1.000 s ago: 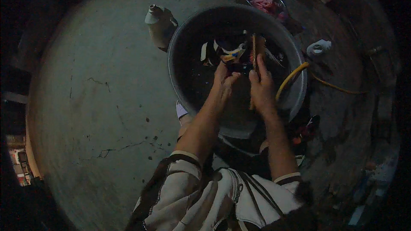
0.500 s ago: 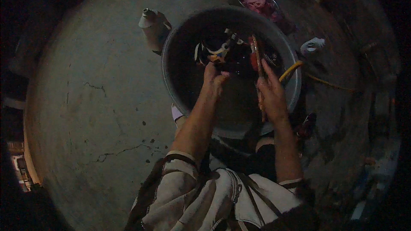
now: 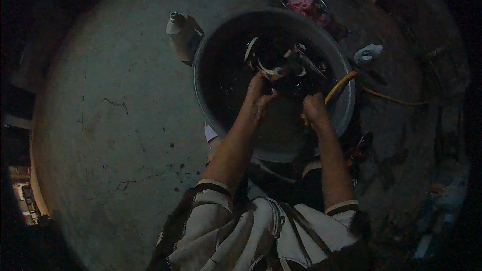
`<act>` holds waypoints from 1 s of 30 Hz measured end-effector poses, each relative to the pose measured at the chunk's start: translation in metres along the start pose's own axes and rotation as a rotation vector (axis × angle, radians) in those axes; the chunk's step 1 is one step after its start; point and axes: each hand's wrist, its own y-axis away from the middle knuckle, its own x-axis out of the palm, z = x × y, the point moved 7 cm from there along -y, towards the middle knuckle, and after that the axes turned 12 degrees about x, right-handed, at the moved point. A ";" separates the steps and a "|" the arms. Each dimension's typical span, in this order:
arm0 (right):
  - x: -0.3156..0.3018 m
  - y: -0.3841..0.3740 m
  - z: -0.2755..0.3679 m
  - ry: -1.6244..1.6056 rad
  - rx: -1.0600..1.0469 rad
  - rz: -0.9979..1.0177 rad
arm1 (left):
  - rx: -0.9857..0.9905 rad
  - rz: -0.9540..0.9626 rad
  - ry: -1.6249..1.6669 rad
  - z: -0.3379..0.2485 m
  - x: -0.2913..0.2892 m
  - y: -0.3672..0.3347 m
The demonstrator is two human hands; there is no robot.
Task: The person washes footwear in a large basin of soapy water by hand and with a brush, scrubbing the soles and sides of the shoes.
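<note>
One wet slip could free the dark-and-white item (image 3: 271, 74) mid-frame from the clasping left hand (image 3: 258, 94); right hand (image 3: 314, 109), grip unclear.

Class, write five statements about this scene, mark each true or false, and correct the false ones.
1. A curved yellow hose crosses the rim of the large round grey tub. True.
2. The pale narrow-necked bottle is right of the tub. False: it is on the left.
3. The bare left hand holds a dark-and-white item. True.
4. The crumpled pink bundle lies inside the tub. False: it is outside, beyond the far rim.
5. The bare right hand appears within the tub's rim. True.
</note>
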 end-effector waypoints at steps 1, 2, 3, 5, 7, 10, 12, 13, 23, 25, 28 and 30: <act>-0.011 -0.022 -0.027 -0.188 0.078 0.074 | -0.012 0.000 0.031 0.001 0.024 0.014; 0.005 -0.039 -0.037 -0.367 0.136 0.193 | -0.017 -0.030 0.045 0.000 0.008 0.000; 0.001 -0.052 -0.040 -0.493 0.094 0.055 | -0.042 -0.046 0.066 0.009 -0.001 -0.017; 0.008 -0.077 -0.066 -0.504 0.116 -0.037 | 0.018 0.162 0.168 -0.010 0.002 -0.012; 0.030 -0.096 -0.081 -0.385 0.148 -0.062 | -0.035 0.097 0.455 -0.018 -0.012 -0.032; 0.037 -0.133 -0.135 -0.180 0.244 -0.133 | 0.040 -0.005 0.360 -0.012 -0.005 -0.021; 0.057 -0.145 -0.165 -0.100 0.304 -0.107 | 0.027 0.056 0.383 -0.022 -0.008 -0.022; 0.062 -0.150 -0.183 -0.081 0.343 -0.091 | 0.026 0.099 0.414 -0.029 0.002 -0.013; 0.051 -0.127 -0.140 -0.467 0.194 0.085 | 0.234 0.132 0.261 -0.037 -0.004 -0.013; 0.035 -0.096 -0.082 -0.557 0.069 0.117 | 0.182 0.137 0.247 -0.038 -0.001 -0.013; 0.003 -0.036 -0.013 -0.609 -0.069 0.159 | 0.135 0.118 0.218 -0.035 0.000 -0.006; -0.021 0.009 0.011 -0.599 -0.101 0.190 | 0.212 0.114 0.179 -0.034 0.006 -0.001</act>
